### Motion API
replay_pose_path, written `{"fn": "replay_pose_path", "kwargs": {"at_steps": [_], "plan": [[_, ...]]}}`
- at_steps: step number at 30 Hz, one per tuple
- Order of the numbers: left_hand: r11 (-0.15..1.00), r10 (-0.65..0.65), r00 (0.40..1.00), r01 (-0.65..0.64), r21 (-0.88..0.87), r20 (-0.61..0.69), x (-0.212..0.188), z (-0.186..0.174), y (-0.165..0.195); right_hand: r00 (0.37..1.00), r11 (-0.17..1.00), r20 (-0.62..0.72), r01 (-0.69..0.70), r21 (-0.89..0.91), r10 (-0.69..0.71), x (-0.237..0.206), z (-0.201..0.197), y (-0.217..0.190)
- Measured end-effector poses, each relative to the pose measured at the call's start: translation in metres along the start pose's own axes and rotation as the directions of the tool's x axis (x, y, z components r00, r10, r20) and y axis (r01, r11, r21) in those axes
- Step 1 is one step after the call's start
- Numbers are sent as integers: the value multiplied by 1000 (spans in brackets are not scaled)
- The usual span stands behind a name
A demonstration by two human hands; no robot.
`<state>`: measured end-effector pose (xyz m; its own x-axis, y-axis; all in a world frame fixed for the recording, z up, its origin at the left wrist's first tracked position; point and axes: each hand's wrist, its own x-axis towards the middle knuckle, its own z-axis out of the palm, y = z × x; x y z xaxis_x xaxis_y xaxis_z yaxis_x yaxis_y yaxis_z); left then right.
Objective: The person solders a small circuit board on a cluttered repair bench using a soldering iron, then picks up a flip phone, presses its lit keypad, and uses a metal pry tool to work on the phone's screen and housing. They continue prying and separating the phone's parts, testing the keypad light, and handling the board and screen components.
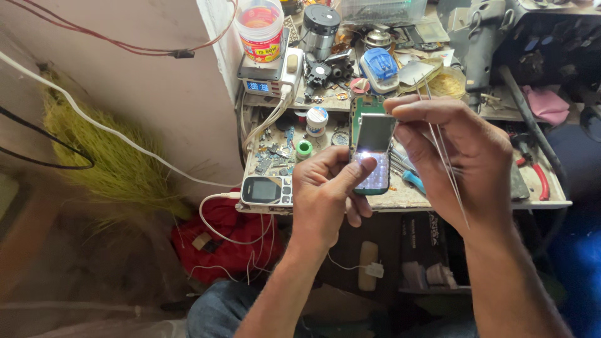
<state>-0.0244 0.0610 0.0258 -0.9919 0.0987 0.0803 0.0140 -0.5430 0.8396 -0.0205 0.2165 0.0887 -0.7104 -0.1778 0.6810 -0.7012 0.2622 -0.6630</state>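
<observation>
An opened keypad phone [372, 150] with a green circuit board and a lit keypad is held upright over the workbench edge. My left hand [327, 191] grips its lower half, thumb pressed on the glowing keys. My right hand [455, 153] pinches the top of the phone with its fingertips and also holds thin metal tweezers [446, 156] that run down across the palm.
A cluttered workbench [400, 201] carries another keypad phone [268, 190] at its front left, a solder roll [304, 149], a small white jar [317, 120], a blue charger [379, 67], red-handled pliers [535, 172] and a plastic tub [259, 28]. A broom [113, 156] leans on the wall.
</observation>
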Motion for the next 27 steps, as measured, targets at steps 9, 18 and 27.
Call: {"fn": "replay_pose_path", "kwargs": {"at_steps": [9,18,27], "plan": [[997,74,993,-75,-6,-91,4,-14,23,997,996,67,44,79,-49,23,23,6],[995,97,988,-99,-18,-120,5,-28,30,998,989,67,-18,146,8,26,38,21],[1000,12,990,-8,25,-140,8,-24,18,997,988,62,-45,151,37,19,27,29]]}}
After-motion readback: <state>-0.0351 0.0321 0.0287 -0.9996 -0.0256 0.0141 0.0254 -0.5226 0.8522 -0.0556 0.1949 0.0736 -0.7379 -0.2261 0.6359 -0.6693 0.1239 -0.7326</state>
